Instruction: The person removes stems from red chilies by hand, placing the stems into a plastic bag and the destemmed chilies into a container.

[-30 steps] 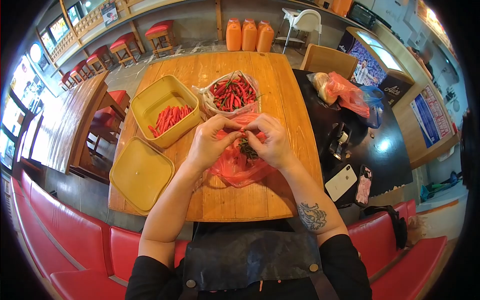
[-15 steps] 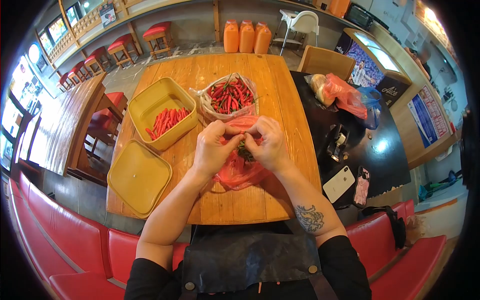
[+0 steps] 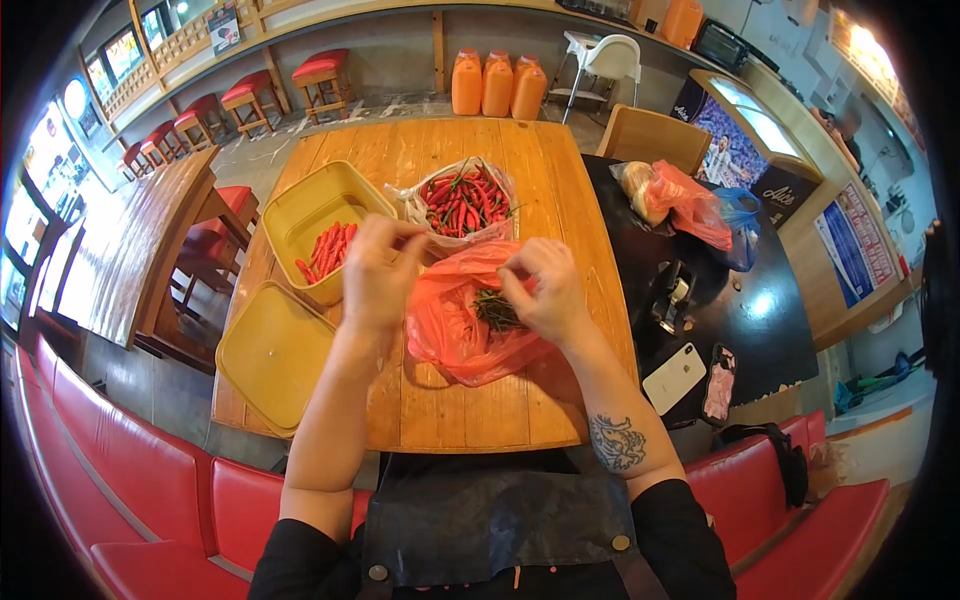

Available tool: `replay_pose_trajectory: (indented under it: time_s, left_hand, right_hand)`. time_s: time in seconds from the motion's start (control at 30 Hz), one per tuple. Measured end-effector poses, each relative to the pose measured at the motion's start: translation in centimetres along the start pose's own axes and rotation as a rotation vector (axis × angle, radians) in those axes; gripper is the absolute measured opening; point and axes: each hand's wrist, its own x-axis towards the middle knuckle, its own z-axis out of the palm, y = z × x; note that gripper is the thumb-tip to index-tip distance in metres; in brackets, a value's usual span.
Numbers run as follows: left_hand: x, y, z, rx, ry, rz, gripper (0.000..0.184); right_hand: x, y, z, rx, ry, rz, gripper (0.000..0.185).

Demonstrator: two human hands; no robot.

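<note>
My left hand (image 3: 378,275) is raised beside the yellow plastic container (image 3: 285,245), its fingers pinched together; anything between them is too small to make out. Inside the container lie red chilies (image 3: 328,250) with no stems showing. Over the spread red plastic bag (image 3: 450,330) hovers my right hand (image 3: 550,290), thumb and fingertips pressed together, their contents hidden. A small heap of green chili stems (image 3: 494,308) rests on that bag, just below the right fingertips. Farther back, a clear plastic bag (image 3: 408,200) holds many red chilies with green stems (image 3: 468,200).
The container's yellow lid (image 3: 272,355) lies at the wooden table's (image 3: 450,425) left edge. On the black table (image 3: 770,330) to the right are a white phone (image 3: 675,378), a pink-cased phone (image 3: 719,385), a tape dispenser (image 3: 672,297) and bagged goods (image 3: 690,205).
My hands were together above the red bag and have parted. The left has moved left toward the yellow container; the right has shifted slightly right, uncovering more of the stem heap.
</note>
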Motion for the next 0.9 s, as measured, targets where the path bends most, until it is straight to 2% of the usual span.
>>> replay_pose_trajectory:
  time_s: [0.13,0.2,0.27,0.33,0.4,0.47,0.5,0.53,0.6,0.63,0.7,0.73,0.8,0.83,0.9]
  left_hand:
    - [1.3,-3.7,-2.7,0.046,0.068,-0.128,0.007]
    - [1.3,-5.4,-3.5,-0.152,0.063,-0.388,0.011]
    - [1.3,-6.5,-4.0,-0.162,0.058,-0.471,0.014]
    - [1.3,-7.0,-4.2,-0.129,0.084,-0.402,0.015]
    - [1.3,-7.8,-4.4,-0.125,0.087,-0.441,0.015]
    - [1.2,-8.5,-4.3,0.068,0.104,-0.339,0.017]
    - [1.1,-8.2,-4.1,0.215,0.151,-0.202,0.018]
    - [1.0,-7.8,-3.9,0.215,0.156,-0.201,0.018]
    - [1.6,-5.6,-3.3,0.397,0.133,0.003,0.017]
    - [2.0,-4.6,-2.4,0.393,0.133,0.009,0.017]
    - [2.4,-2.6,0.0,-0.076,-0.141,-0.276,0.016]
    - [2.6,-2.4,1.3,-0.080,-0.139,-0.277,0.016]
    - [3.3,-3.0,4.0,0.129,-0.488,-0.199,0.018]
    - [3.2,-3.1,5.1,0.127,-0.484,-0.197,0.018]
    - [3.5,-2.8,6.6,0.450,-0.578,-0.165,0.025]
  right_hand:
    - [-0.3,-0.6,0.3,-0.086,-0.189,-0.097,0.004]
    - [-0.5,-0.5,0.5,-0.084,-0.227,-0.113,0.003]
    - [-0.6,-0.4,0.7,-0.079,-0.264,-0.129,0.003]
    - [-0.5,-0.5,0.7,-0.064,-0.254,-0.098,0.004]
    - [-0.4,-0.6,0.5,-0.055,-0.283,-0.088,0.005]
    - [-0.4,-0.7,0.4,-0.104,-0.270,-0.105,0.006]
    - [-0.4,-0.7,0.5,-0.102,-0.272,-0.109,0.006]
    - [-0.4,-0.7,0.6,-0.092,-0.253,-0.115,0.007]
    - [-0.4,-0.7,0.7,-0.087,-0.224,-0.122,0.007]
    - [-0.4,-0.7,0.8,-0.068,-0.215,-0.122,0.008]
    - [-0.6,-0.6,0.9,-0.054,-0.210,-0.120,0.009]
    - [-0.6,-0.5,1.0,-0.051,-0.226,-0.128,0.009]
    - [-0.7,-0.3,1.2,-0.048,-0.242,-0.141,0.009]
    - [-0.8,-0.2,1.3,-0.049,-0.259,-0.142,0.009]
    - [-0.8,0.0,1.3,-0.056,-0.272,-0.143,0.009]
